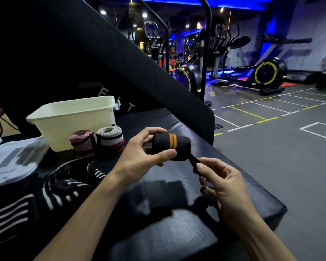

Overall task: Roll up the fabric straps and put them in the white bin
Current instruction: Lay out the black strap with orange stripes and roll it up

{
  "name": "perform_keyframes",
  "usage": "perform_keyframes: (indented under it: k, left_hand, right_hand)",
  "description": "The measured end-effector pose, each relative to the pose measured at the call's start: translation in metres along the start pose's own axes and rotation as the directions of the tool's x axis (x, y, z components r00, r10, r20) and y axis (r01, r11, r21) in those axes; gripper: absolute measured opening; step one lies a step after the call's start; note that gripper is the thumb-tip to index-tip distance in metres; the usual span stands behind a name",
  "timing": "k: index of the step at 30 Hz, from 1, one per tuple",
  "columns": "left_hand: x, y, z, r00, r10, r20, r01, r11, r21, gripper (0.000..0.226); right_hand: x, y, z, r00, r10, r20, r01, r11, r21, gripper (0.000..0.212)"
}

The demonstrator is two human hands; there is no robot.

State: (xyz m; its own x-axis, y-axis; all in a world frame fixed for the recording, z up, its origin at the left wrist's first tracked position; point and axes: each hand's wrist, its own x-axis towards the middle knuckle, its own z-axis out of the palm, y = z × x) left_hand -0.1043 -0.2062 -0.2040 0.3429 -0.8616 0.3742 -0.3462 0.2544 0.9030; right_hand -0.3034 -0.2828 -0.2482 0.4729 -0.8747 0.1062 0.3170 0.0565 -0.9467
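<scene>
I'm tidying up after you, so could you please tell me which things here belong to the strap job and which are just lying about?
Part of the job:
black and orange roll, held by left hand; right hand pinches its tail
pink roll
grey roll
striped straps, unrolled
white bin

Just lying about:
clear plastic lid
exercise machines

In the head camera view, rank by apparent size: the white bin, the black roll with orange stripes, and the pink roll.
1. white bin
2. black roll with orange stripes, though it is nearer the camera
3. pink roll

A single head-worn view looks forward and down, close over the padded bench [224,185].
</scene>
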Motion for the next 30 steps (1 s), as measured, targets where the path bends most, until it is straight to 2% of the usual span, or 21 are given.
perform_keyframes:
  k: [2,6,10,13,18,21,24,27,30]
  left_hand:
    - [0.0,0.0,0.001,1.0,-0.014,-0.007,0.014,1.0,-0.015,0.054]
    - [0.0,0.0,0.003,1.0,-0.017,-0.004,0.017,1.0,-0.02,0.053]
    - [0.0,-0.003,0.001,1.0,-0.016,-0.023,0.017,1.0,0.014,0.051]
    - [0.0,-0.006,0.001,1.0,-0.023,-0.021,0.024,0.998,0.051,0.049]
    - [0.0,-0.008,0.001,0.999,0.014,-0.035,-0.009,0.989,0.146,0.058]
    - [-0.003,-0.005,0.002,0.992,0.112,-0.055,-0.089,0.947,0.31,0.059]
    - [-0.007,0.001,0.009,0.975,0.218,-0.047,-0.186,0.91,0.371,0.057]
    - [-0.008,0.002,0.012,0.95,0.311,-0.037,-0.267,0.865,0.425,0.058]
    - [-0.007,-0.001,0.013,0.944,0.322,-0.071,-0.257,0.853,0.455,0.057]
  right_hand:
    - [0.0,0.0,-0.001,0.999,0.027,-0.018,-0.028,0.999,-0.024,0.005]
    - [0.0,-0.002,0.0,0.995,0.103,-0.001,-0.103,0.995,-0.013,0.006]
    - [-0.002,-0.01,0.002,0.96,0.221,0.173,-0.267,0.911,0.315,0.016]
    - [-0.002,-0.012,0.002,0.955,0.217,0.203,-0.283,0.873,0.397,0.021]
    - [0.002,-0.009,0.005,0.979,0.179,0.096,-0.199,0.937,0.287,0.011]
    - [0.004,-0.004,0.003,0.989,0.147,0.005,-0.146,0.975,0.169,0.022]
    - [0.004,-0.001,-0.002,0.987,0.162,-0.021,-0.159,0.983,0.091,0.025]
    - [0.005,0.002,-0.005,0.983,0.181,-0.039,-0.18,0.983,0.028,0.013]
    - [0.005,0.005,-0.004,0.994,0.087,-0.066,-0.087,0.996,-0.01,0.013]
